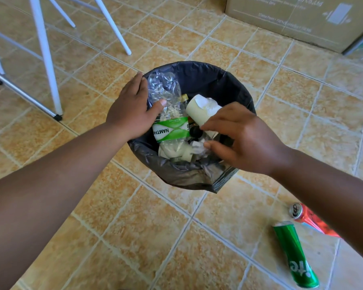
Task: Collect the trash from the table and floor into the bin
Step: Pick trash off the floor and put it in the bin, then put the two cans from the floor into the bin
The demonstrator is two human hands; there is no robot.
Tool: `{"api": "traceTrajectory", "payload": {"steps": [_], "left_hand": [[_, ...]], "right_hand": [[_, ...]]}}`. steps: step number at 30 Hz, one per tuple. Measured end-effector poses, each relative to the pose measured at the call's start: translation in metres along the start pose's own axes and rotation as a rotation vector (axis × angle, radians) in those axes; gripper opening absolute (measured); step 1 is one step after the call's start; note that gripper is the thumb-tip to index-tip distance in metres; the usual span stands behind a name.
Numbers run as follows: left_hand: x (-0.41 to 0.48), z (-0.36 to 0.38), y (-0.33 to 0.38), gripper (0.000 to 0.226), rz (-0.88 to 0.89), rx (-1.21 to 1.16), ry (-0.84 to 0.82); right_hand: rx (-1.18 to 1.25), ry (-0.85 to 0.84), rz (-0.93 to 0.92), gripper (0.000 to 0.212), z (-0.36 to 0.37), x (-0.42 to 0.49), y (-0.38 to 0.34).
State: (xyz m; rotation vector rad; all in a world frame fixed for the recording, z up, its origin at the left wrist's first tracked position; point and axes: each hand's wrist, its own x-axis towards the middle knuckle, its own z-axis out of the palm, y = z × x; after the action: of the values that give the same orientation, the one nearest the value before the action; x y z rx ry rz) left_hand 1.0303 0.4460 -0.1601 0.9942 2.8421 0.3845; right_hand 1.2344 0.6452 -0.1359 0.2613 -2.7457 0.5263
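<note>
Bin (197, 74): round, lined with a black bag whose edge folds over the rim; it stands on the tiled floor (155, 227), mid-view. Inside, on top: a crushed clear bottle (170, 130) with a green-and-white label, a cream paper cup (197, 109) lying tilted with white tissue in its mouth, a black cap (195, 131), and pale scraps below.

Your left hand (130, 107) lies at the bin's left rim. Grip slack: fingers straight along the bag's edge, thumb tip touching the bottle, nothing held.

Your right hand (245, 139) hangs over the near right side of the bin. Fingers half curled, thumb apart beneath them. The cup's lower end runs between fingers and thumb; you cannot tell whether the grip has it or merely hovers.

Two cans lie on the floor near the bin, at the lower right: a green can (293, 254) and a dented red can (306, 218), partly behind your right forearm.

A cardboard box (291, 17) sits upper right; white legs (46, 59) stand upper left.
</note>
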Motion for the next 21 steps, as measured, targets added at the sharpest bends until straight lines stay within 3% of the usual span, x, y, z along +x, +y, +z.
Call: {"api": "traceTrajectory", "payload": {"steps": [4, 8, 21], "left_hand": [[0.0, -0.001, 0.001, 0.08, -0.003, -0.073, 0.016], [0.0, -0.002, -0.002, 0.07, -0.017, -0.158, 0.054], [-0.003, 0.019, 0.069, 0.068, 0.066, -0.218, 0.051]], "right_hand": [[-0.01, 0.229, 0.336, 0.047, 0.001, 0.002, 0.015], [0.12, 0.025, 0.684, 0.064, 0.005, 0.005, 0.031], [0.079, 0.068, 0.818, 0.066, -0.027, -0.042, 0.074]]}}
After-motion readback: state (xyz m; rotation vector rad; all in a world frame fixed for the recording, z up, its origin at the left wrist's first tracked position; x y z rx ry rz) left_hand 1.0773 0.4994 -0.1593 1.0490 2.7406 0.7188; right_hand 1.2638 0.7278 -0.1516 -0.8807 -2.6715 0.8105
